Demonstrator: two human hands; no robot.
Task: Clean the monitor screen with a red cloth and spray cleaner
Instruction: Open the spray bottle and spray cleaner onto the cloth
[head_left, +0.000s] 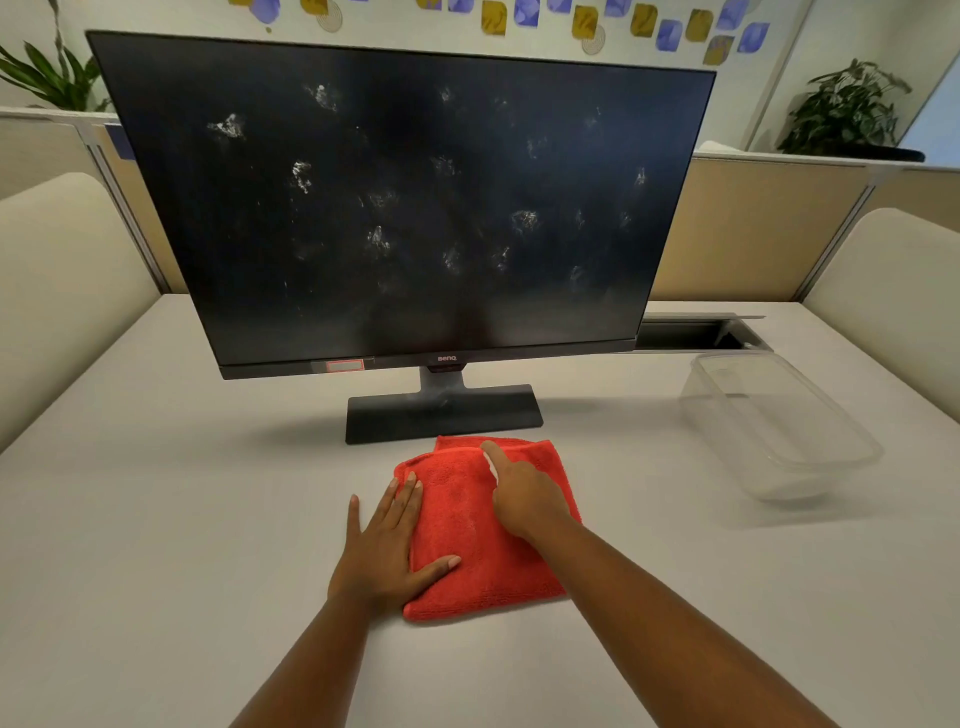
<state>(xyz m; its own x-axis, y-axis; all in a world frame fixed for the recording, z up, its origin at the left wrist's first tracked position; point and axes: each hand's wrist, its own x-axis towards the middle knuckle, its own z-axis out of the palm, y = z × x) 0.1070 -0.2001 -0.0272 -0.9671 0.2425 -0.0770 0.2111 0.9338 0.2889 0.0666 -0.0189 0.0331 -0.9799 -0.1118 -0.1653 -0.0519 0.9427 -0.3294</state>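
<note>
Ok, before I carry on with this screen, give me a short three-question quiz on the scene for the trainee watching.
1. True or false: the monitor screen is already wiped clean.
2. Where does the red cloth lie?
A. Draped over the monitor's top edge
B. Folded on the desk in front of the monitor stand
C. Inside the clear plastic container
3. Fill in: the left hand rests flat on the cloth's ____ edge, while the right hand presses on top.

Key
1. False: whitish smudges dot the screen.
2. B
3. left
</note>
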